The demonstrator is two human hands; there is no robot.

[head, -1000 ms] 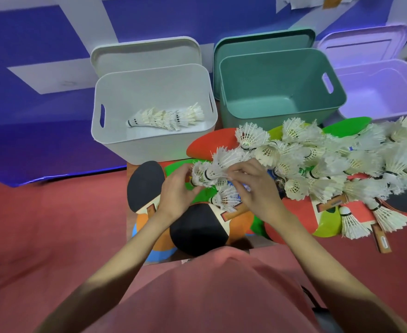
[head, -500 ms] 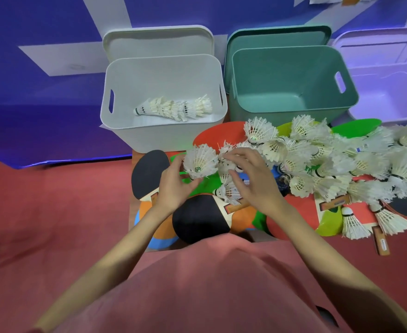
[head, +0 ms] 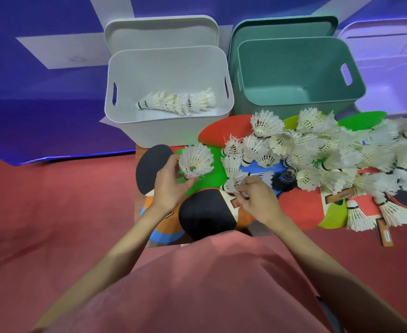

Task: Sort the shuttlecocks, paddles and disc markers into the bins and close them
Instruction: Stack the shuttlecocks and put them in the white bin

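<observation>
My left hand (head: 171, 186) grips a white shuttlecock (head: 196, 161) by its base, feathers facing me. My right hand (head: 255, 199) pinches another shuttlecock (head: 232, 182) at the near edge of the big pile of shuttlecocks (head: 329, 152). The pile lies over flat disc markers, red (head: 224, 132) and green (head: 362, 120), and over paddles with black faces (head: 207, 216). A stack of nested shuttlecocks (head: 177, 102) lies inside the white bin (head: 169, 121). The green bin (head: 298, 106) holds nothing that I can see.
Each bin's lid leans behind it: the white lid (head: 161, 32), the green lid (head: 284, 26). A lilac bin (head: 389, 102) stands at the far right. Red floor lies to the left and in front, with a blue wall mat behind.
My left hand has lifted its shuttlecock clear of the pile and drawn it left. My right hand has dropped from the top of the pile to its near edge and pinched another.
</observation>
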